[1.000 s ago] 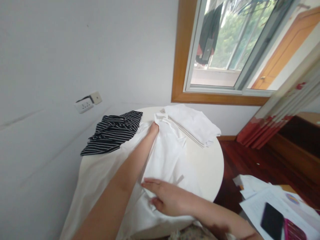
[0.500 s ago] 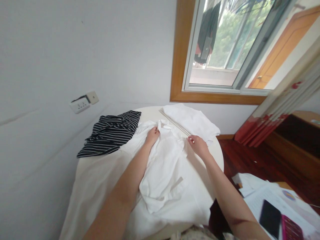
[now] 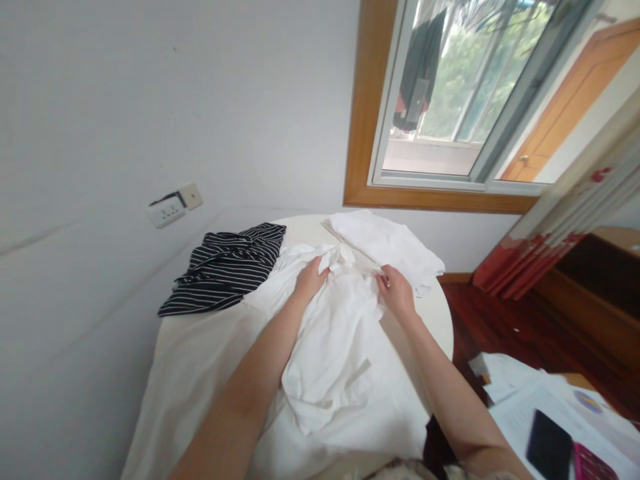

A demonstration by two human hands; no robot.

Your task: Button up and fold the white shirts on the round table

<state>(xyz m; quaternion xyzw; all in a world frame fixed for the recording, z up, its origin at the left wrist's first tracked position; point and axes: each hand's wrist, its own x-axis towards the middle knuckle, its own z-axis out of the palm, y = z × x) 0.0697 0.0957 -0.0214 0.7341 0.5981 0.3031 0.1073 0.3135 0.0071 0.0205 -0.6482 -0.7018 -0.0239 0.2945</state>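
Observation:
A white shirt (image 3: pixel 335 347) lies spread over a round white table (image 3: pixel 440 320). My left hand (image 3: pixel 309 280) grips bunched cloth near the shirt's collar at the far end. My right hand (image 3: pixel 396 292) pinches the shirt's fabric a little to the right of it. Both forearms reach across the garment. A folded white garment (image 3: pixel 387 247) lies just beyond my right hand. A black and white striped garment (image 3: pixel 225 267) lies to the left of my left hand.
A wall socket (image 3: pixel 167 210) is on the white wall at the left. A wood-framed window (image 3: pixel 450 100) is behind the table. Papers (image 3: pixel 530 407) with a dark phone (image 3: pixel 547 443) lie at the lower right, over a dark wooden floor (image 3: pixel 520 327).
My right hand went from the shirt's near edge to its far end, beside my left hand. Both hands have since gathered the collar cloth into a bunch.

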